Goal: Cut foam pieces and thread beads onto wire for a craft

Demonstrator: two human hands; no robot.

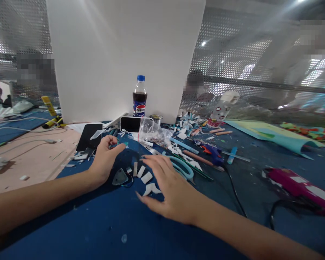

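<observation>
My left hand [107, 157] is raised over the blue tabletop, its fingers curled in and the thumb pointing right. A bit of teal shows by its fingers, too small to name. My right hand [173, 187] is open, thumb and fingers apart, above a few small white pieces. Between the hands lie a clear rounded triangular piece [120, 177] with a thin dark wire, small white strips [146, 177] and a bent white piece [151, 189]. Light-blue-handled scissors [182, 168] lie just beyond my right hand, partly hidden by it.
A cola bottle [140, 97] stands before a white board [119, 54]. Two phones, a black one [88, 137] and a white-edged one [130, 124], lie behind. Rightward are scraps, a blue glue gun [215, 155], its black cord [234, 191], a magenta tool [295, 184] and a tilted cup [222, 110].
</observation>
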